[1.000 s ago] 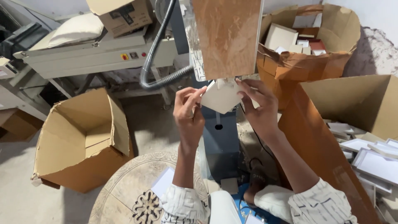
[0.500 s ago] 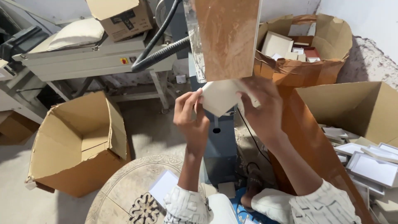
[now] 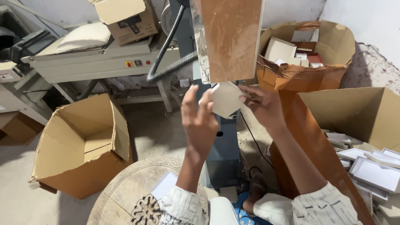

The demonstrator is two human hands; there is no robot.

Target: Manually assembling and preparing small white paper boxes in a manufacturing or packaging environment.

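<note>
Your right hand [image 3: 264,106] pinches a small white card blank [image 3: 225,99] at its right edge, thumb and fingers closed on it. The blank sits just under the lower end of the rust-brown vertical plate [image 3: 231,37] of the blue-grey machine [image 3: 223,141], its flat face toward you. Your left hand [image 3: 200,125] is open, fingers spread, just left of the blank; fingertips near its left edge, contact uncertain. The right hand is the nearer one and carries it.

Surroundings: an open brown carton [image 3: 79,146] near left on the floor; a brown paper sack [image 3: 304,62] of white and red boxes far right; a stack of shallow white trays [image 3: 371,166] near right; a red and a yellow button [image 3: 129,63] on the grey counter far left.
</note>
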